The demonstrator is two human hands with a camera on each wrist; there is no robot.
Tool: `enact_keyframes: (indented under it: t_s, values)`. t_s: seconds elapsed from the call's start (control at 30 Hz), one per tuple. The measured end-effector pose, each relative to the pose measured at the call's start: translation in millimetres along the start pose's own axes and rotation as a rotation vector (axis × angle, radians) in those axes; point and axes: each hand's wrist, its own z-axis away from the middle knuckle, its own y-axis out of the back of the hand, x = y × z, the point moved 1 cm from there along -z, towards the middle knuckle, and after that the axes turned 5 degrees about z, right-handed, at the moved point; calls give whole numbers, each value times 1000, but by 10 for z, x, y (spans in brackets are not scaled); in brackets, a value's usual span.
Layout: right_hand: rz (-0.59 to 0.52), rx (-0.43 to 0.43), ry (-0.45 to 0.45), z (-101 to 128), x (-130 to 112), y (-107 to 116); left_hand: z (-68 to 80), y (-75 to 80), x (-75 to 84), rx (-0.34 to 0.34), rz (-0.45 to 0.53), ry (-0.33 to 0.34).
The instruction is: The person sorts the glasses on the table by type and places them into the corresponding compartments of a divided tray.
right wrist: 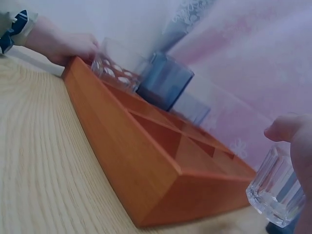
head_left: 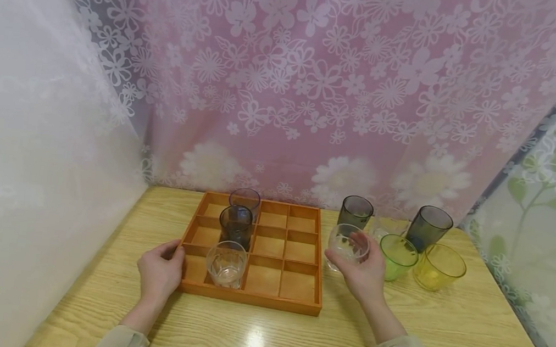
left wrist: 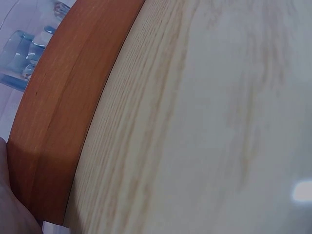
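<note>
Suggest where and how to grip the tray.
Likely the left and right outer walls, one grip from each side: the wooden tray lies flat with straight walls, and glasses stand left of its middle, so opposed grips should keep it level. The left hand grips the left wall.

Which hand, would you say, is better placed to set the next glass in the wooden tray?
Probably the right hand: it holds a clear glass beside the wooden tray, while the left hand grips the tray's opposite side.

From above, my head camera looks down. Beside my right hand, a wrist camera faces the tray, shared with one closer, at my left hand.
</note>
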Motion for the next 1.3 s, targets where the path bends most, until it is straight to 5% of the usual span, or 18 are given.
enact_keyframes:
  t_s: [0.5,1.3]
  values:
    - [-77,-133,75,187,-430,-127,-4,3,-8,2,-10,3]
    - [-192,-330,147,371,-635,-596,16,1,14,6,-9,-17]
